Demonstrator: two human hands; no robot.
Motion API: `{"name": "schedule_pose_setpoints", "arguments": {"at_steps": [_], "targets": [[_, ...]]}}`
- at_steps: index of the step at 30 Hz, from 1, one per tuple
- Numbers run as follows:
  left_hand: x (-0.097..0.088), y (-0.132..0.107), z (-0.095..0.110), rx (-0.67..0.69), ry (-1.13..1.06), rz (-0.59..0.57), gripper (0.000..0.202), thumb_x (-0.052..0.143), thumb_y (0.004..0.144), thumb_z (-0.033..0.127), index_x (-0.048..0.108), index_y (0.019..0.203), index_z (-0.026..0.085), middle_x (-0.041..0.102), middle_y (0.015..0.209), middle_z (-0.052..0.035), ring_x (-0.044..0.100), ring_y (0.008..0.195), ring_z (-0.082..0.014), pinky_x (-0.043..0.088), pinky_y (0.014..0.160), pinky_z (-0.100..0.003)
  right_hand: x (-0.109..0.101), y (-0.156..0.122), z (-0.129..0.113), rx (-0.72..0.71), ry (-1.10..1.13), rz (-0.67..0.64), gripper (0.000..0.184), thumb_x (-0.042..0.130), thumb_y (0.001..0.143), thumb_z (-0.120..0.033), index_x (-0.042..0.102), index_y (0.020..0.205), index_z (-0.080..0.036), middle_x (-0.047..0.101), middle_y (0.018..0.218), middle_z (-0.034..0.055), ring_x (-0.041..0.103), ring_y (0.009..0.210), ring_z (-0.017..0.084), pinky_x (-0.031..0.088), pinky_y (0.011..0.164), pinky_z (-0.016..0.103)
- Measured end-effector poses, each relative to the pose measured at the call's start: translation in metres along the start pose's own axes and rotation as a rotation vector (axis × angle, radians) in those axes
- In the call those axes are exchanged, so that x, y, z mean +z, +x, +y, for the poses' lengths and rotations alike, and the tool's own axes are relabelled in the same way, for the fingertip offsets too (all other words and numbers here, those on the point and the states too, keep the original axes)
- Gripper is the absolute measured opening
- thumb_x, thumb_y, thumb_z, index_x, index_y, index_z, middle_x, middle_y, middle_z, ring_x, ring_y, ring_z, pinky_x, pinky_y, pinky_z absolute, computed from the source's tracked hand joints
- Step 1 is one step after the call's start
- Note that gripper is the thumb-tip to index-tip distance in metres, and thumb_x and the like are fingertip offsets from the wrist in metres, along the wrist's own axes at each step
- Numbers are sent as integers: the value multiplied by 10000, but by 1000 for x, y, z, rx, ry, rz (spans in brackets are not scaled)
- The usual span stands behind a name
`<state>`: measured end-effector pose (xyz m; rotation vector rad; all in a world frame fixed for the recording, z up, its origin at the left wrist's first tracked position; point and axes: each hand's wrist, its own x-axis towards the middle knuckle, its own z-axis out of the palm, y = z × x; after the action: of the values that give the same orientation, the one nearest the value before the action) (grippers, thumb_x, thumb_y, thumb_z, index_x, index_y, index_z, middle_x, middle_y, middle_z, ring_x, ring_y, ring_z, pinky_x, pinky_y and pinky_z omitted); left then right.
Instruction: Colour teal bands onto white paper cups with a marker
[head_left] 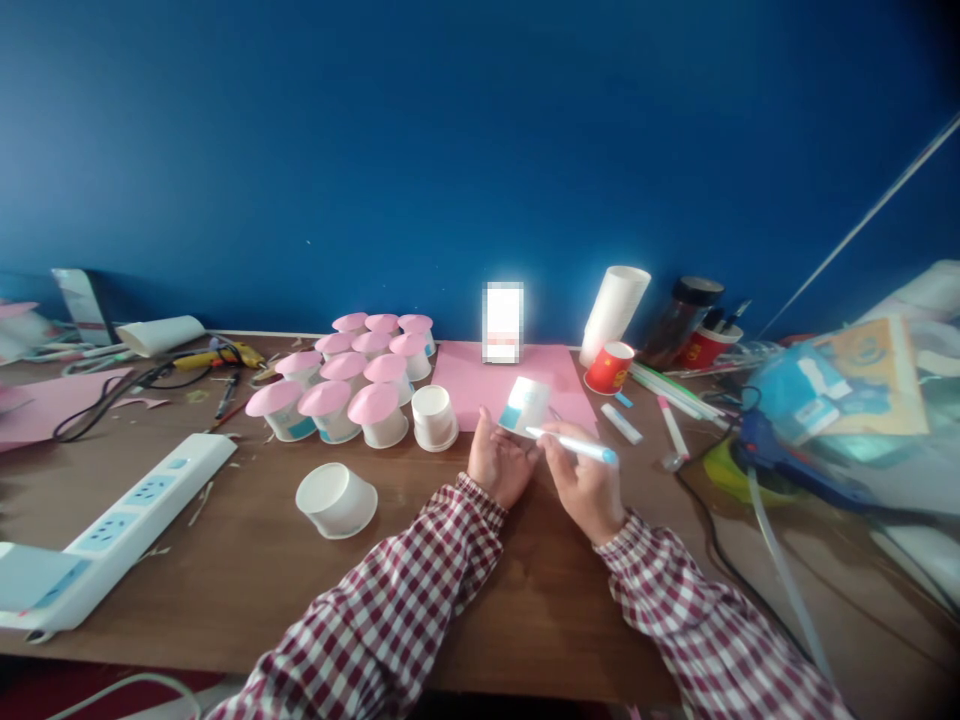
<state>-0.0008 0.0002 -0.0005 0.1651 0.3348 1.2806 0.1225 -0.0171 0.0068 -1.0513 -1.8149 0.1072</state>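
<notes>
A small white paper cup (527, 400) with a blue patch is tilted in my left hand (501, 465), over the near edge of the pink paper sheet (465, 375). The left thumb points up beside the cup, and the other fingers are partly hidden under it. My right hand (589, 490) grips a white marker pen (577, 442) with a light blue end. Its tip is at the cup's lower side; I cannot tell whether it touches. Left of my hands stand a white paper cup (434, 418) and a wider white paper bowl (336, 500), which is tipped.
Several cups with pink cone tops (375, 403) stand in rows on the left. A power strip (127, 530) lies nearer. Behind are a blurred-out upright rectangle (502, 322), stacked cups (619, 305) and a red cup (611, 370). A blue glue gun (787, 465) and cables lie right.
</notes>
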Motion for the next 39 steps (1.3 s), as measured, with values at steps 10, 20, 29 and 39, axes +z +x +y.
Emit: {"name": "schedule_pose_setpoints", "arguments": {"at_steps": [10, 20, 29, 39], "targets": [[2, -1, -1, 1, -30, 32, 463, 462, 869, 534, 662, 739, 138, 683, 775, -97, 635, 875, -223, 429, 940, -374, 1, -1, 2, -32, -21, 12, 193, 503, 920, -288, 656, 946, -173, 712, 879, 80, 675, 813, 200, 551, 754, 322], [6, -4, -7, 19, -57, 56, 469, 408, 901, 512, 657, 768, 138, 662, 732, -81, 621, 743, -181, 457, 850, -328, 3, -1, 5, -49, -46, 26, 178, 508, 915, -272, 654, 943, -175, 710, 879, 76, 668, 813, 198, 543, 748, 318], [10, -6, -7, 36, -100, 66, 476, 459, 883, 510, 628, 659, 126, 640, 659, -67, 604, 641, -144, 484, 724, -265, 3, 0, 3, -42, -28, 19, 156, 521, 911, -250, 648, 925, -161, 705, 846, 68, 665, 776, 188, 533, 722, 296], [9, -6, -6, 41, -115, 131, 457, 468, 880, 506, 629, 680, 128, 586, 606, -38, 560, 585, -128, 464, 691, -273, 2, 0, 1, -45, -46, -5, 173, 503, 923, -265, 646, 896, -171, 709, 828, 63, 666, 769, 191, 523, 711, 300]]}}
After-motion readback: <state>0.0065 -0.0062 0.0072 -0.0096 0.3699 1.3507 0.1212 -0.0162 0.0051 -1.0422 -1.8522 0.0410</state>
